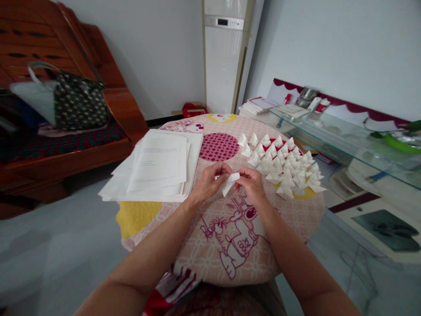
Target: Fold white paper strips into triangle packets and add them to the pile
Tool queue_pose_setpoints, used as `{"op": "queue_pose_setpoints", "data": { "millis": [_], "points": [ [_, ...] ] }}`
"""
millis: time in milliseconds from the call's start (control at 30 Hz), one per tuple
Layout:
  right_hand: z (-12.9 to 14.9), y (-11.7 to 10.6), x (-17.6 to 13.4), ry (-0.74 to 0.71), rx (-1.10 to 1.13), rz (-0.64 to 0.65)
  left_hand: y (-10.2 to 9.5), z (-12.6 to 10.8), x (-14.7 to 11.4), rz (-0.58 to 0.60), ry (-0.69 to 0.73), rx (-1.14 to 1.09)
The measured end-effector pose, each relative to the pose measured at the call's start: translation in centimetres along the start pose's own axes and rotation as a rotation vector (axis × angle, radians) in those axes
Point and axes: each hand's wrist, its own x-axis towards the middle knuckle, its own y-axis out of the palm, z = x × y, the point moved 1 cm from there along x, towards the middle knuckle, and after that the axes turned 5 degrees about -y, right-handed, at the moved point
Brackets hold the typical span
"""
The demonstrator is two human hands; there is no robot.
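Note:
Between my two hands is a small folded piece of white paper (229,182), pointed at its lower end. My left hand (213,177) pinches it from the left, and my right hand (250,181) grips its right end with thumb and fingers. Both hands are just above the pink patterned tablecloth (197,259). Right of my right hand stand many small folded white paper triangles (283,164) in loose rows. To the left of my left hand lies a stack of white paper sheets (159,162), some with faint printed lines.
A glass-topped cabinet (355,136) runs along the right, carrying a metal pot (307,94), papers and a green-rimmed item. At the left is a wooden bench (118,105) with a dotted bag (79,103). A tall white air conditioner (223,61) stands behind the round table.

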Motion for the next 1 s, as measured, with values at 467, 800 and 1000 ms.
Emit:
{"op": "queue_pose_setpoints", "data": {
  "millis": [467, 800, 1000],
  "points": [
    [-0.3, -0.2, 0.1, -0.060, -0.006, -0.017, -0.2, 0.3, 0.1, -0.021, -0.007, -0.084],
    [0.0, -1.0, 0.2, -0.031, 0.056, -0.005, -0.3, 0.3, 0.1, -0.024, -0.056, -0.127],
    [-0.1, -2.0, 0.7, -0.014, 0.302, -0.024, -0.9, 0.9, 0.2, -0.013, -0.148, -0.141]
  ]
}}
